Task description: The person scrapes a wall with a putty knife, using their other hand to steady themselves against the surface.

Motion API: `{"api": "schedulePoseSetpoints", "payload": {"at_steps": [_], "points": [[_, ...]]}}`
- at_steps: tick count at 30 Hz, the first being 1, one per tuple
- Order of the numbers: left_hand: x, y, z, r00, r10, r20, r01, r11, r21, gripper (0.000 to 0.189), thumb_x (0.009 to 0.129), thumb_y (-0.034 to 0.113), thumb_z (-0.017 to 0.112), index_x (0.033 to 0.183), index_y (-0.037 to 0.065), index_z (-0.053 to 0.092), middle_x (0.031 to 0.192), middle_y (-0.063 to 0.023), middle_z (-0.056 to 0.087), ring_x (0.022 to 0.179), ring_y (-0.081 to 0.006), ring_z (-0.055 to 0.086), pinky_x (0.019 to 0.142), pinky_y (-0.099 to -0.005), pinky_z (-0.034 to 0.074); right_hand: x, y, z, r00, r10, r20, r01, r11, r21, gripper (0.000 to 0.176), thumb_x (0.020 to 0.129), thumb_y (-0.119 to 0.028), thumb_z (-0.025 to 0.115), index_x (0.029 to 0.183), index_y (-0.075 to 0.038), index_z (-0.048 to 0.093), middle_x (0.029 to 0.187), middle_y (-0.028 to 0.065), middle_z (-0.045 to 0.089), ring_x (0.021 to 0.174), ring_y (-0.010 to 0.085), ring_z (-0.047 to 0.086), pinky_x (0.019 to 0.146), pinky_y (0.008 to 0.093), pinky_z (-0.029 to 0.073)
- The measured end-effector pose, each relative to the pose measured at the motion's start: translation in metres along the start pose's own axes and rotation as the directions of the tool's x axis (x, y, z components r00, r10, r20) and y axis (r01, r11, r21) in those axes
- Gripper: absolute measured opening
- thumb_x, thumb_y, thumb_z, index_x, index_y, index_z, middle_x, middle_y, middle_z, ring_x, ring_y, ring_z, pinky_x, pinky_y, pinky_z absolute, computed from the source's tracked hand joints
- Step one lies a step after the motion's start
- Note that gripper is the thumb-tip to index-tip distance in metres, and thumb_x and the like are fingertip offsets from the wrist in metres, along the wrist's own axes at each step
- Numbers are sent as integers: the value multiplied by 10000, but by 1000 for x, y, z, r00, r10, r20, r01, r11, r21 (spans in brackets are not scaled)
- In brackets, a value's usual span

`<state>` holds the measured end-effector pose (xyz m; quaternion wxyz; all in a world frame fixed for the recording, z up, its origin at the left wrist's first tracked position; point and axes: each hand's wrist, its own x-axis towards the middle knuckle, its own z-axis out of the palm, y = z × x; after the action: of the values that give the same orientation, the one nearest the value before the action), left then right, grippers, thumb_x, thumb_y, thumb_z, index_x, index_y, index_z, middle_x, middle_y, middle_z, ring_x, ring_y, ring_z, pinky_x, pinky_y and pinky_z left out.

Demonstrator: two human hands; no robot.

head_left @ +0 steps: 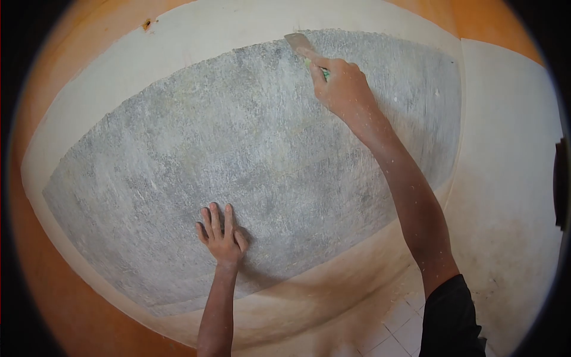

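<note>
Scraper (299,44) sits in the raised, outstretched right hand (343,86).

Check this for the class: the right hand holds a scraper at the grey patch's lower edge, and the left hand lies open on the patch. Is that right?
Not the edge: the head view shows the right hand holding the scraper at the grey patch's upper edge. The left hand does lie open on the patch.

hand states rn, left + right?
Left hand: open, fingers spread on the gray wall patch, holding nothing.
Right hand: closed around a scraper, blade near the patch's upper edge.
</note>
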<state>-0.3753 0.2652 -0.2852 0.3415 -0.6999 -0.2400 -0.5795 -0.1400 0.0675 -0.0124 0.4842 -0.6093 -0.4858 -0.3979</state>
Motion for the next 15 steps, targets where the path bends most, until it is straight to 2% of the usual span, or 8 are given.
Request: {"api": "schedulePoseSetpoints", "payload": {"at_steps": [2,4,5,8,10,11,13,15], "points": [[1,-1,0,1000,15,7,-15,1000,2,512,904,170,390,1380,103,565,1520,-184,409,1457,-355,296,1205,-516,73,0,-1,-5,1000,10,-29,-10,1000,-6,292,958,-201,516,1042,-6,716,739,228,690,722,381,700,720,469,568],[0,-5,1,999,50,-8,-51,998,-23,520,915,145,381,1407,80,533,1537,-188,380,1469,-364,268,1207,-499,70,-5,-5,-13,986,104,133,-106,994,5,299,960,-207,512,1039,0,712,727,216,688,716,373,700,727,464,569],[0,-5,0,999,50,-9,-50,998,-26,520,915,145,381,1407,80,533,1537,-188,380,1469,-364,268,1207,-499,70,-5,-4,-11,986,104,133,-105,994,2,299,960,-207,512,1039,0,712,727,216,688,716,373,700,727,464,569],[2,-3,-1,999,45,-3,-45,999,-2,531,896,135,387,1402,77,540,1531,-193,388,1465,-365,277,1207,-499,72,7,-3,0,986,122,117,-125,992,23,300,967,-204,503,1033,1,711,709,205,683,706,355,700,717,455,568],[-2,-5,0,999,45,3,-45,999,-24,534,889,134,391,1397,76,545,1529,-191,394,1464,-360,282,1207,-502,73,9,-7,5,997,71,-16,-71,997,-19,341,987,-249,505,1182,-46,696,661,172,673,533,251,636,608,382,540],[-1,-7,-1,999,51,4,-51,998,-26,534,889,134,391,1397,76,545,1529,-191,394,1464,-360,282,1207,-502,73,4,-8,3,997,77,-20,-77,997,-20,341,987,-249,505,1182,-46,696,661,172,673,533,251,636,608,382,540],[-5,-6,-1,998,63,-1,-63,997,-37,533,886,130,395,1395,79,547,1527,-188,398,1462,-356,287,1207,-496,77,-10,-18,-9,984,134,121,-140,989,41,301,974,-187,484,1037,1,710,708,200,685,706,348,700,690,447,563],[-6,-7,1,998,66,-19,-67,997,-32,532,886,130,396,1394,79,548,1526,-184,401,1461,-355,290,1208,-492,80,-7,-22,-3,992,105,66,-108,993,44,299,973,-185,485,1049,-3,709,718,199,690,704,349,699,699,447,564]]}}
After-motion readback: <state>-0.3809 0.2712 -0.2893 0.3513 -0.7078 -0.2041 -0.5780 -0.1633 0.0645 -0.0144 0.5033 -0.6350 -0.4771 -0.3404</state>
